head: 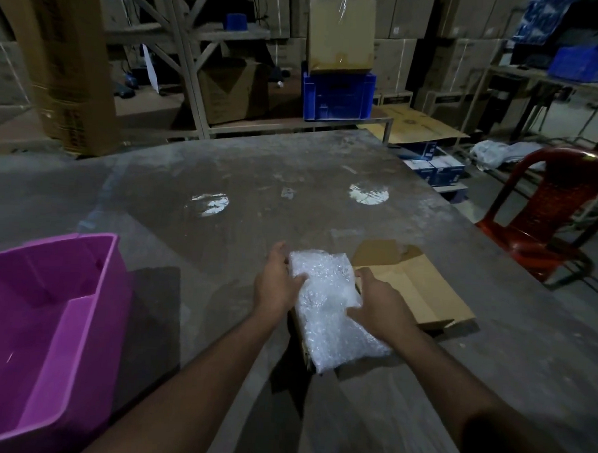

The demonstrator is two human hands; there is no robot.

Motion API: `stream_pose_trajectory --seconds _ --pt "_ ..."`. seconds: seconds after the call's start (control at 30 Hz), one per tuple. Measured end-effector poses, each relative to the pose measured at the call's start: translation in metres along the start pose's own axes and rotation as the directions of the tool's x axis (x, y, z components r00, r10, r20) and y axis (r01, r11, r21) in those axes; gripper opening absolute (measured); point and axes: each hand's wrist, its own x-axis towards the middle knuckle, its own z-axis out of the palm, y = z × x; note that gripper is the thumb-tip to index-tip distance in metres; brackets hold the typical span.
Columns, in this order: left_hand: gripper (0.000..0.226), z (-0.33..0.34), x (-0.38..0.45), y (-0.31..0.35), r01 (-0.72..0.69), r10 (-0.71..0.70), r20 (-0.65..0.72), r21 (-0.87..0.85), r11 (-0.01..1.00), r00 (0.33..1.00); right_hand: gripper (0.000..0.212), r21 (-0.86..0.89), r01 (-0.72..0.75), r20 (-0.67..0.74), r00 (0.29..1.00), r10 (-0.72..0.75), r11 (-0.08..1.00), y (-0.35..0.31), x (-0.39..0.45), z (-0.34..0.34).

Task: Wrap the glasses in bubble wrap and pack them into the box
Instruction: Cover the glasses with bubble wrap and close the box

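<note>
A white bubble wrap bundle [331, 306] lies over the open cardboard box [421, 290] at the near middle of the table. The box's flap spreads out to the right. My left hand [276, 280] grips the bundle's left edge, thumb on top. My right hand [379, 307] presses on its right side, fingers spread over the wrap. The glasses are hidden inside the wrap; I cannot tell how many there are.
A purple plastic bin [46, 325] stands at the near left of the grey table [257, 197]. A red plastic chair [558, 217] is at the right. Cardboard boxes, a blue crate [337, 96] and metal shelving fill the background.
</note>
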Motion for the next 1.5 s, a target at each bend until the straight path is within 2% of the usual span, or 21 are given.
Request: stream_pose_trajectory --seconds 0.07,0.13,0.17,0.23,0.27,0.37,0.5,0.67,1.0,1.1,1.23,1.33,1.4,1.5 --pt "0.084 -0.001 -0.004 -0.001 -0.065 0.073 -0.102 0.086 0.994 0.992 0.076 -0.118 0.042 -0.071 0.996 -0.051 0.992 -0.003 -0.003 0.003" --pt "0.068 -0.006 -0.012 0.001 -0.168 0.200 -0.156 0.198 0.966 0.967 0.075 -0.247 0.109 -0.167 0.974 -0.153 0.963 -0.006 -0.004 0.005" --pt "0.055 -0.008 -0.016 0.002 -0.223 0.260 -0.141 0.235 0.946 0.955 0.074 -0.288 0.165 -0.199 0.953 -0.228 0.943 -0.008 -0.002 0.007" --pt "0.033 -0.011 -0.024 0.005 -0.309 0.329 -0.024 0.285 0.907 0.944 0.072 -0.318 0.313 -0.200 0.901 -0.386 0.895 -0.012 0.003 0.011" --pt "0.030 -0.010 -0.026 0.006 -0.339 0.338 0.060 0.326 0.882 0.939 0.070 -0.318 0.379 -0.175 0.877 -0.447 0.869 -0.012 0.006 0.014" --pt "0.040 -0.005 -0.028 0.002 -0.399 0.299 0.273 0.484 0.779 0.914 0.061 -0.332 0.474 -0.060 0.852 -0.520 0.815 -0.011 0.014 0.021" --pt "0.037 -0.002 -0.027 -0.004 -0.401 0.268 0.316 0.509 0.761 0.910 0.051 -0.338 0.479 0.068 0.871 -0.486 0.810 -0.005 0.023 0.025" --pt "0.028 0.001 -0.020 -0.008 -0.410 0.198 0.401 0.556 0.723 0.894 0.051 -0.373 0.459 0.040 0.876 -0.480 0.806 -0.004 0.028 0.028" --pt "0.052 -0.002 -0.012 0.005 -0.408 0.101 0.493 0.570 0.713 0.864 0.046 -0.512 0.403 0.129 0.909 -0.396 0.759 -0.015 0.047 0.022" --pt "0.053 -0.001 -0.010 0.009 -0.394 0.051 0.518 0.580 0.713 0.854 0.043 -0.581 0.412 0.165 0.904 -0.394 0.702 -0.016 0.052 0.021" --pt "0.053 0.000 -0.009 0.008 -0.394 0.027 0.533 0.590 0.705 0.846 0.042 -0.611 0.402 0.202 0.912 -0.357 0.682 -0.018 0.053 0.023" --pt "0.039 0.000 -0.011 0.006 -0.402 0.070 0.493 0.608 0.684 0.867 0.045 -0.584 0.380 0.193 0.923 -0.333 0.718 -0.017 0.054 0.024" --pt "0.032 -0.001 -0.011 0.005 -0.398 0.111 0.450 0.617 0.678 0.886 0.048 -0.486 0.353 0.166 0.935 -0.312 0.800 -0.017 0.053 0.020" --pt "0.041 -0.004 -0.012 0.007 -0.399 0.151 0.417 0.608 0.687 0.896 0.060 -0.376 0.343 0.095 0.938 -0.333 0.861 -0.018 0.050 0.013"
